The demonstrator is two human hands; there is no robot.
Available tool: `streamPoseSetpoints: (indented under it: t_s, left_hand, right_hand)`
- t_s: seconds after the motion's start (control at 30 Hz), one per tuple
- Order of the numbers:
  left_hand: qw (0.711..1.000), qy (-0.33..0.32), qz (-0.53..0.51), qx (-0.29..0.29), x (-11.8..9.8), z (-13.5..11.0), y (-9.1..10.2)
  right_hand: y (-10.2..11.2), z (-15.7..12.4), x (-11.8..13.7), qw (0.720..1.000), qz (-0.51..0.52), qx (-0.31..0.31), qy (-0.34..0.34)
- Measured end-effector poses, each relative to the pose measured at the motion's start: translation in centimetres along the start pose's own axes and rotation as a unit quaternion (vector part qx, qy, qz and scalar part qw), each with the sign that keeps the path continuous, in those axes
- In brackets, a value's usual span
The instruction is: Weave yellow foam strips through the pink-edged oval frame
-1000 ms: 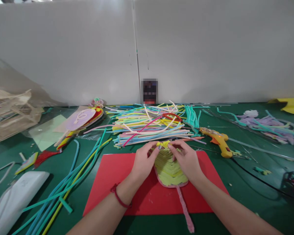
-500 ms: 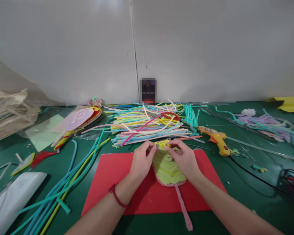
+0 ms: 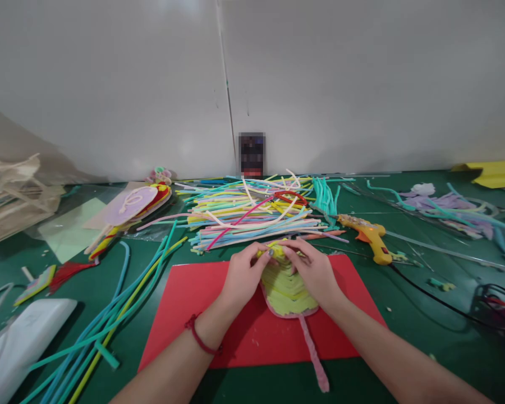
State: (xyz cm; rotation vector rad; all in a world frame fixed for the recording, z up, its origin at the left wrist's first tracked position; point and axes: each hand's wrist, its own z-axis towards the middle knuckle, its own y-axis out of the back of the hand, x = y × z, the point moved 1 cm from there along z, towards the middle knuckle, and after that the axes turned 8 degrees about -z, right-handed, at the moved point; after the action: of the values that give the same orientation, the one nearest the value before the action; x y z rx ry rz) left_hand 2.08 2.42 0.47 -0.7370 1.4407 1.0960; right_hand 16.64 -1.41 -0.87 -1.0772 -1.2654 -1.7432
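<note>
A fan-shaped craft piece (image 3: pixel 289 292) lies on a red sheet (image 3: pixel 193 303), with a yellow-green layered face, a pink rim and a pink twisted handle (image 3: pixel 315 359) pointing toward me. At its far end is a small bright yellow fuzzy piece (image 3: pixel 278 247), partly covered by fingers. My left hand (image 3: pixel 246 272) pinches the left side of that yellow piece between thumb and fingers. From the right, my right hand (image 3: pixel 313 272) closes its thumb and fingers on the same piece. Whether the yellow piece is fixed to the fan is hidden.
Behind the sheet lies a pile of coloured pipe cleaners (image 3: pixel 252 216). A yellow glue gun (image 3: pixel 370 235) with a black cord rests at right. Long blue and green pipe cleaners (image 3: pixel 105 325), a white device (image 3: pixel 29 331) and a finished fan (image 3: pixel 134 205) are at left.
My fingertips have shifted slightly over the yellow piece, and it looks more covered and bunched. The whole view has moved a little; the fan stays in place on the red sheet.
</note>
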Motion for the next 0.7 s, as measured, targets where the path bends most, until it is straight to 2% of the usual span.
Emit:
streamPoseSetpoints:
  t_s: [0.17, 0.33, 0.53, 0.7]
  left_hand:
    - [1.000, 0.004, -0.005, -0.012, 0.14, 0.02, -0.07]
    - [1.000, 0.017, -0.015, 0.016, 0.35, 0.09, -0.13]
    - [0.996, -0.015, 0.080, 0.024, -0.05, 0.19, -0.01]
    - [0.997, -0.006, 0.072, 0.008, -0.29, 0.30, -0.09]
  right_hand:
    - [-0.29, 0.11, -0.50, 1.000, -0.012, -0.002, -0.012]
    - [-0.29, 0.11, -0.69, 1.000, -0.019, -0.021, 0.001]
    - [-0.20, 0.17, -0.67, 0.999, -0.029, -0.012, 0.007]
    - [-0.21, 0.20, -0.63, 0.999, -0.037, -0.004, 0.034]
